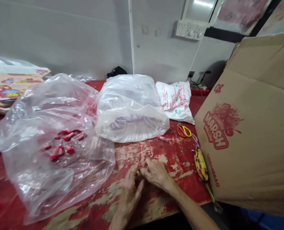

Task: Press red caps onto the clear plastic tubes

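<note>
My left hand (130, 191) and my right hand (156, 174) meet low in the middle of the worn red table (180, 166). Their fingertips pinch a small pale object (138, 172), mostly hidden by the fingers. To the left lies a large clear plastic bag (94, 166) with several small red pieces (63, 143) visible through it. Farther ahead sits a second clear bag (130, 95), holding something purplish. A small pink tube (162, 138) lies on the table to the right of my hands, just beyond my right fingers.
Orange-and-yellow scissors (183, 130) lie by a white printed bag (175, 100). A spotted banana (201, 164) rests against a large cardboard marshmallow box (240, 127) at the right. Printed card sheets (15, 86) are stacked at the back left, before a grey wall (60, 35).
</note>
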The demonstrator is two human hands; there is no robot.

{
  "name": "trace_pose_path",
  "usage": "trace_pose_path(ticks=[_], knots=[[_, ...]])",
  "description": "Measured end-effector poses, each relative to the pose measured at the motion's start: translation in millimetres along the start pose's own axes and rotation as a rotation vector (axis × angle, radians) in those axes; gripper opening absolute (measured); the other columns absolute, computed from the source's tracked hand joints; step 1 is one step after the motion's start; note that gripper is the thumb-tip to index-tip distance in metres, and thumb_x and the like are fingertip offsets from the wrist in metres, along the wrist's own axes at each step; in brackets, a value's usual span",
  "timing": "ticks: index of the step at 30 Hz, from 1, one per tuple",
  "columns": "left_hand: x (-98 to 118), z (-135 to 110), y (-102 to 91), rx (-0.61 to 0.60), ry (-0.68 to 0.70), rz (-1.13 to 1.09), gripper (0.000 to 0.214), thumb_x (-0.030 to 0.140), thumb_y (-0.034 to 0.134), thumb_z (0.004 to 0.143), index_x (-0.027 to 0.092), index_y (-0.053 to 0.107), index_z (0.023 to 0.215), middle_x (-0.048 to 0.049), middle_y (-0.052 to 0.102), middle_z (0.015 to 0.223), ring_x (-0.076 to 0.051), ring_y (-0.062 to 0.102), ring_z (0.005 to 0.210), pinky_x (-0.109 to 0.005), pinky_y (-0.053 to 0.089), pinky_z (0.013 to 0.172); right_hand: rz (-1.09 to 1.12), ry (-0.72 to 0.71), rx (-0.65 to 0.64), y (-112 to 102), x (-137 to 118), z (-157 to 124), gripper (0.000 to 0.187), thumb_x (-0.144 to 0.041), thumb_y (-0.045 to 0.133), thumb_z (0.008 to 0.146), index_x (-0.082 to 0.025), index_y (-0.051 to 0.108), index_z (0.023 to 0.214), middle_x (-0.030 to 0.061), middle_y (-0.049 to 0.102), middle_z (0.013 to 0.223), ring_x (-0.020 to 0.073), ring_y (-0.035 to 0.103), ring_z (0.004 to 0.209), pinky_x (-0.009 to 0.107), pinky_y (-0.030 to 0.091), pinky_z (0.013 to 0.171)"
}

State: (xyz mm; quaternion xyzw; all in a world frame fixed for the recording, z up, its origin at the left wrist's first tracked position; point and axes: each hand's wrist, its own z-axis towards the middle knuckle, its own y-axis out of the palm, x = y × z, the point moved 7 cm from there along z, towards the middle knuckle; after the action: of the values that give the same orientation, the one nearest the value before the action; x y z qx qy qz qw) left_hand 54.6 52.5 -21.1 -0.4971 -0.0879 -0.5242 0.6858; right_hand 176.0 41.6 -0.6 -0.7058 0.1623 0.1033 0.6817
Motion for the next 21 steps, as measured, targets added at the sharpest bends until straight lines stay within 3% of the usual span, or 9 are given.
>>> trace_pose_path(ticks=[3,6,10,14,17,21], knots=[[2,5,6.2,0.005,0.051,-0.029,0.032,0.021,0.045,0.085,0.016,0.054,0.115,-0.0087,0.068,0.095,-0.020,0.067,0.087,-0.033,0.056,0.074,0.191,-0.099,-0.002,6,-4,-7,0.018,-0.029,0.039,0.095,-0.021,0.054,0.096,0.0014,0.066,0.083,0.0153,0.059,0.072,0.024,0.034,0.061],[-2,4,5.5,0.028,0.017,-0.027,0.025,0.025,0.046,0.087,0.017,0.058,0.108,-0.0069,0.069,0.088,-0.019,0.067,0.079,-0.031,0.056,0.069,0.297,-0.120,0.058,-4,14,-1,0.025,-0.028,0.032,0.097,-0.020,0.056,0.093,0.0014,0.063,0.084,0.0141,0.056,0.074,0.023,0.037,0.065],[-4,0,-2.3,0.108,-0.020,0.012,0.028,0.027,0.049,0.087,0.016,0.057,0.111,-0.0074,0.070,0.089,-0.019,0.068,0.078,-0.030,0.055,0.068,-0.002,0.182,0.371,-42,78,26,0.024,-0.023,0.040,0.093,-0.017,0.054,0.112,0.0104,0.055,0.112,0.0211,0.050,0.104,0.030,0.037,0.088],[3,2,-6.4,0.119,0.028,-0.022,0.015,0.026,0.051,0.084,0.018,0.060,0.094,-0.0031,0.066,0.076,-0.016,0.065,0.067,-0.025,0.052,0.061,-0.105,0.296,0.388,-51,117,53,0.024,-0.018,0.048,0.087,-0.014,0.055,0.110,0.0196,0.047,0.123,0.0305,0.047,0.108,0.045,0.035,0.090],[3,3,-7.0,0.099,0.024,-0.068,0.012,0.027,0.053,0.083,0.019,0.060,0.089,-0.0031,0.066,0.077,-0.016,0.065,0.070,-0.025,0.053,0.063,-0.092,0.245,0.348,-47,114,59,0.018,-0.013,0.047,0.087,-0.014,0.057,0.101,0.0176,0.054,0.114,0.0280,0.051,0.103,0.042,0.036,0.088],[-17,-3,-5.2,0.090,-0.089,-0.081,0.020,0.035,0.054,0.082,0.019,0.061,0.094,-0.0037,0.070,0.083,-0.018,0.068,0.074,-0.028,0.055,0.068,-0.028,0.093,0.278,-46,79,40,0.017,-0.020,0.046,0.091,-0.021,0.058,0.103,0.0043,0.061,0.099,0.0168,0.057,0.092,0.026,0.039,0.079]])
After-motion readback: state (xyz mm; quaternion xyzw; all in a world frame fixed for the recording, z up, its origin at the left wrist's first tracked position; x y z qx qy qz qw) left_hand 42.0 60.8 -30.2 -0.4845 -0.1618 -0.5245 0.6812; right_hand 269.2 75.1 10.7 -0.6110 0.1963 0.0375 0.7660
